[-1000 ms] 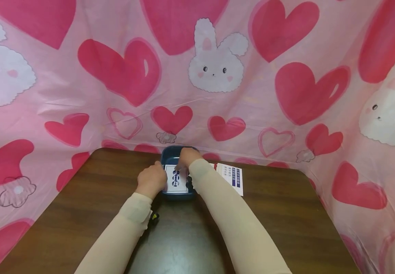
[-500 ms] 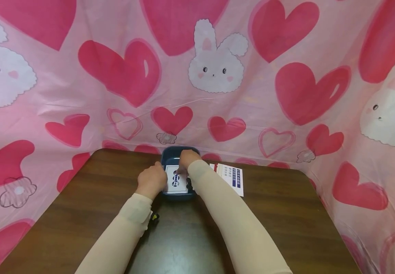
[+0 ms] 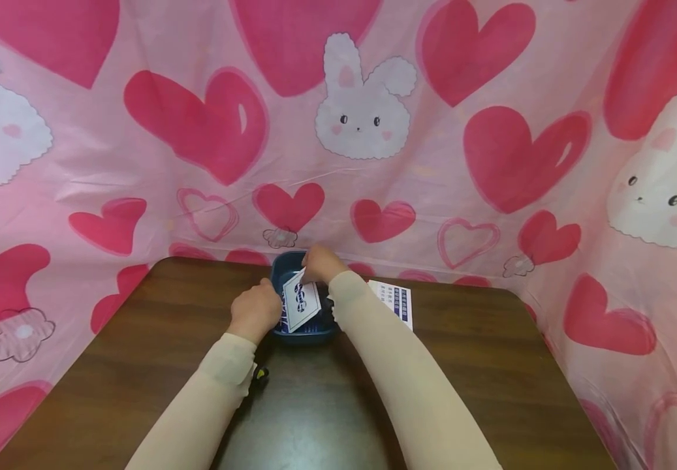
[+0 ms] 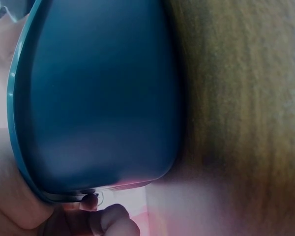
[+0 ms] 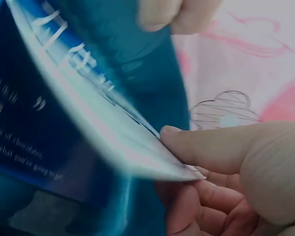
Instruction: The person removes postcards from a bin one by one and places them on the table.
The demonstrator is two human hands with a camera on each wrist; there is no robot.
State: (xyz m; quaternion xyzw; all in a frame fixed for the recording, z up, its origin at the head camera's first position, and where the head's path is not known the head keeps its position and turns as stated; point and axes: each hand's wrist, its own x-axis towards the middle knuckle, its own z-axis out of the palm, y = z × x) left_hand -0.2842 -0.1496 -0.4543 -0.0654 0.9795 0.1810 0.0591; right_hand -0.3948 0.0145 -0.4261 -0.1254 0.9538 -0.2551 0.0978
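Note:
In the head view, a dark blue plastic basin [image 3: 288,262] stands near the back of the table. My left hand [image 3: 256,308] grips its left side, and the left wrist view shows fingers [image 4: 113,216] curled by the rim. My right hand [image 3: 322,264] pinches the far corner of a white card with dark blue print [image 3: 301,303], thumb on one face. That card tilts up inside the basin. Blue-and-white printed material [image 3: 283,321] lies under its left edge. In the right wrist view, a dark blue surface with white lettering [image 5: 24,132] shows beside the card's pale face.
Right of the basin lie printed white cards or papers [image 3: 393,301], partly hidden by the right sleeve. The brown wooden table [image 3: 156,339] ends at a pink cloth wall [image 3: 373,189] with hearts and rabbits.
My right hand has risen slightly, and the white card that lay flat in the basin now tilts up from its far corner. Blue print beneath it has come into view. The left hand keeps its place.

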